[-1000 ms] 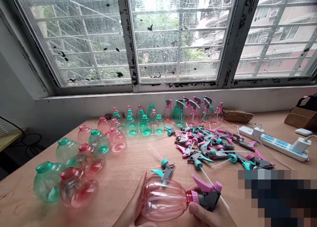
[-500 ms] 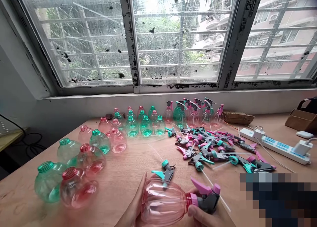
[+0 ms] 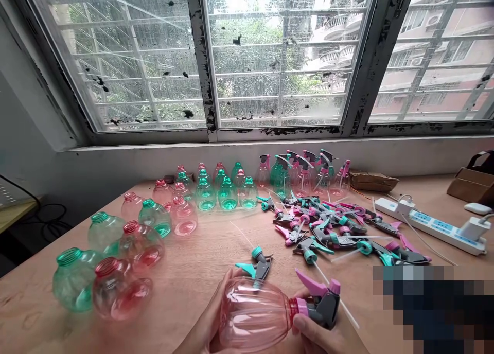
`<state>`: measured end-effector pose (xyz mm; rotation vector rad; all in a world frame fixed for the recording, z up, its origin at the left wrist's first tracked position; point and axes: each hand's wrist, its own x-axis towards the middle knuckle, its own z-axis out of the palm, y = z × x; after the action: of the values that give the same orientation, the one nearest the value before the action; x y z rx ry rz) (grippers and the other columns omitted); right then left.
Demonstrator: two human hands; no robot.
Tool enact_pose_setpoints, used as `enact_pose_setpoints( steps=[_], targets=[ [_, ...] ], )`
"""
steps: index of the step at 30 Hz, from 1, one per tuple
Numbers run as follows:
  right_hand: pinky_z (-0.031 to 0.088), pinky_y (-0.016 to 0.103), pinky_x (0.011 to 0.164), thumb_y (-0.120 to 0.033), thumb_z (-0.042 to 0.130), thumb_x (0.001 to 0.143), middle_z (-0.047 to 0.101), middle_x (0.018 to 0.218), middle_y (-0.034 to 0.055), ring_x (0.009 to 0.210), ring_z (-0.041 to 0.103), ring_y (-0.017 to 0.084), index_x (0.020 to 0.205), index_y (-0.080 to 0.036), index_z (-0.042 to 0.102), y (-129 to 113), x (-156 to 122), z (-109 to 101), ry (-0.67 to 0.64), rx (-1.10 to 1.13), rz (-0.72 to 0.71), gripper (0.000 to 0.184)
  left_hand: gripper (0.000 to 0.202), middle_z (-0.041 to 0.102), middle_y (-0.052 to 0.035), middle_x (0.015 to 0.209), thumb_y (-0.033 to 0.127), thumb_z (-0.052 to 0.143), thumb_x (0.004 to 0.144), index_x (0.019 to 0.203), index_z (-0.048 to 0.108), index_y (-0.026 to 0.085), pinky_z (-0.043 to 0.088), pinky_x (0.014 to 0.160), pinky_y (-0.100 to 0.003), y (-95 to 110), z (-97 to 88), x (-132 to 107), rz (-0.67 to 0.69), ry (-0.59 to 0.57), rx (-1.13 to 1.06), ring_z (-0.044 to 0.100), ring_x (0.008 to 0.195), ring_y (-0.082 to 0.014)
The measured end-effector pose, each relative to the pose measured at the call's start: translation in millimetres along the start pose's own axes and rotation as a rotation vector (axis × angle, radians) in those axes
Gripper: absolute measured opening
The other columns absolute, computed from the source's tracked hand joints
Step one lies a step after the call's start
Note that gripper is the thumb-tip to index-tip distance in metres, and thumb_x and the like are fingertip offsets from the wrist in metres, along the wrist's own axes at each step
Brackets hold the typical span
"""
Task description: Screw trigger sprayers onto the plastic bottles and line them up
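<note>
A pink see-through bottle (image 3: 254,313) lies on its side at the bottom middle, above the wooden table (image 3: 200,256). My left hand (image 3: 208,318) wraps its round body from the left. My right hand (image 3: 320,333) grips the grey and pink spray head (image 3: 320,302) seated on the bottle's neck, thumb on the pink collar. A loose teal spray head (image 3: 258,261) lies just behind the bottle.
Open pink and green bottles (image 3: 116,261) stand at the left and in rows at the back (image 3: 216,189). Several capped spray bottles (image 3: 304,174) stand by the wall. A heap of loose spray heads (image 3: 335,230) lies right of centre. A power strip (image 3: 432,225) and cardboard boxes (image 3: 471,184) sit at right.
The bottle and spray head have turned a little between my hands and sit slightly lower in view. Everything on the table stays put.
</note>
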<state>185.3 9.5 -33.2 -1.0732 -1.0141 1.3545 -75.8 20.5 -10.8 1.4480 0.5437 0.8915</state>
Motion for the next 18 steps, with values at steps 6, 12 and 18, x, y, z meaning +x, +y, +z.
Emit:
enact_pose_setpoints(
  steps=[6, 12, 18],
  targets=[
    [0.033, 0.019, 0.041, -0.062, 0.085, 0.066, 0.069, 0.055, 0.0002, 0.037, 0.049, 0.008, 0.092, -0.018, 0.062, -4, 0, 2, -0.013, 0.057, 0.011, 0.056, 0.091, 0.014, 0.0007, 0.171, 0.034, 0.072, 0.089, 0.156, 0.011, 0.051, 0.026, 0.122, -0.052, 3, 5.1, 2, 0.014, 0.017, 0.014, 0.033, 0.151, -0.0350],
    [0.036, 0.019, 0.040, -0.062, 0.086, 0.063, 0.066, 0.050, -0.0021, 0.036, 0.049, 0.008, 0.090, -0.018, 0.062, -10, -2, 4, 0.000, 0.067, 0.020, 0.057, 0.097, 0.021, -0.0034, 0.170, 0.047, 0.073, 0.085, 0.158, 0.010, 0.044, 0.024, 0.122, -0.055, -10, 1.3, -2, 0.033, 0.057, 0.039, 0.033, 0.150, -0.0388],
    [0.034, 0.022, 0.041, -0.065, 0.083, 0.065, 0.057, 0.040, -0.0061, 0.035, 0.047, 0.011, 0.089, -0.019, 0.062, -18, -4, 6, 0.013, 0.034, 0.011, 0.056, 0.096, 0.027, -0.0038, 0.167, 0.046, 0.078, 0.081, 0.157, 0.018, 0.044, 0.030, 0.119, -0.054, -18, -0.1, 2, 0.009, 0.106, 0.037, 0.040, 0.146, -0.0391]
  ],
)
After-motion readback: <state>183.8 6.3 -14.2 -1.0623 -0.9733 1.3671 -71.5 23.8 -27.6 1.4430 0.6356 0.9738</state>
